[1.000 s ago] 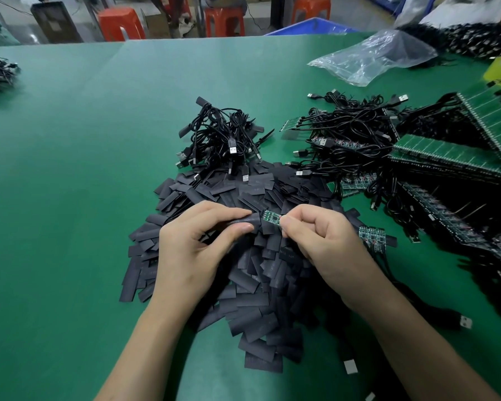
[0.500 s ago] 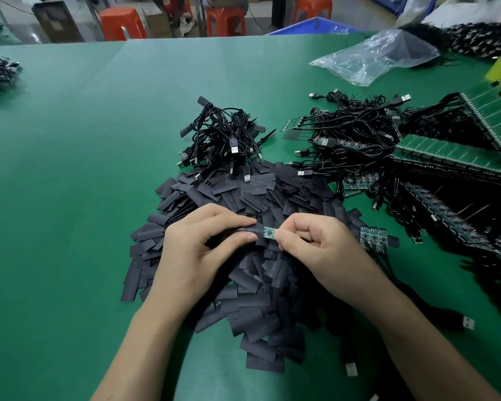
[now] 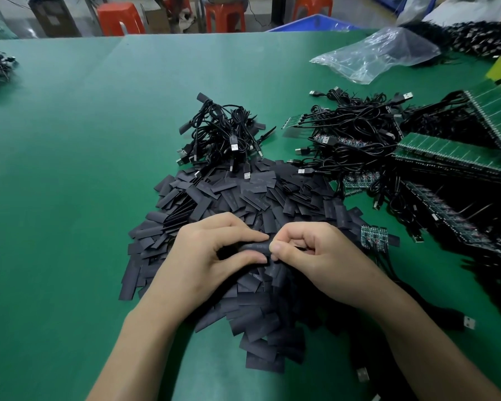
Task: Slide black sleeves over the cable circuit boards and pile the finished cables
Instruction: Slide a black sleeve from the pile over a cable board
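Board now hidden — sleeve (image 3: pixel 253 246) looks seated.
Left hand (image 3: pixel 211 256), right hand (image 3: pixel 315 256) both pinch it — cable pile (image 3: pixel 223 137) beyond them next.

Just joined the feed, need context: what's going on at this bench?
A person is sleeving cable boards by hand. The left hand and right hand both pinch one black sleeve above the heap of loose sleeves; no green board shows at its ends, so it is probably inside. Sleeved cables are piled behind the heap, bare-board cables lie to the right.
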A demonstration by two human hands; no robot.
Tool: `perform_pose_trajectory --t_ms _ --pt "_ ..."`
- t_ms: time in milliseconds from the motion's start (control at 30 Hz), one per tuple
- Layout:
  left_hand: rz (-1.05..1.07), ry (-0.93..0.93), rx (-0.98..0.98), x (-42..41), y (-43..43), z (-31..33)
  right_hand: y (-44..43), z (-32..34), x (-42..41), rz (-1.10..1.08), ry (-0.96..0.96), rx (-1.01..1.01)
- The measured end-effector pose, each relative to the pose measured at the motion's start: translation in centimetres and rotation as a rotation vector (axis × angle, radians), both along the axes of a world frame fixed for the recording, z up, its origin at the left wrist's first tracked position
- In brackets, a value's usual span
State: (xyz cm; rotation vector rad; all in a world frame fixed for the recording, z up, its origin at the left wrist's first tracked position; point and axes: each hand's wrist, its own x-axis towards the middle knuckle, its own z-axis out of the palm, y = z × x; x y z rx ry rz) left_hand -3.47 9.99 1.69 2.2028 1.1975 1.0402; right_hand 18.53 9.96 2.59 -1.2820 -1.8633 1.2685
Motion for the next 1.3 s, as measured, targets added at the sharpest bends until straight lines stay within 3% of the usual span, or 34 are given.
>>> perform_pose_trajectory --t_ms 367,667,1000,1300 --pt "0.089 -0.083 0.117 0.4 -0.3 0.2 0.6 -0.3 0.2 -0.025 0.141 -0.049" --pt "0.072 -0.096 0.121 0.6 -0.3 -0.3 0.5 -0.1 0.3 -0.016 0.121 -0.031" --pt "0.078 -0.138 0.133 0.8 -0.2 -0.4 0.5 -0.2 0.2 -0.037 0.224 -0.055" --pt "0.078 -0.111 0.125 1.1 -0.4 -0.5 0.3 -0.3 0.1 -0.036 0.173 -0.008"
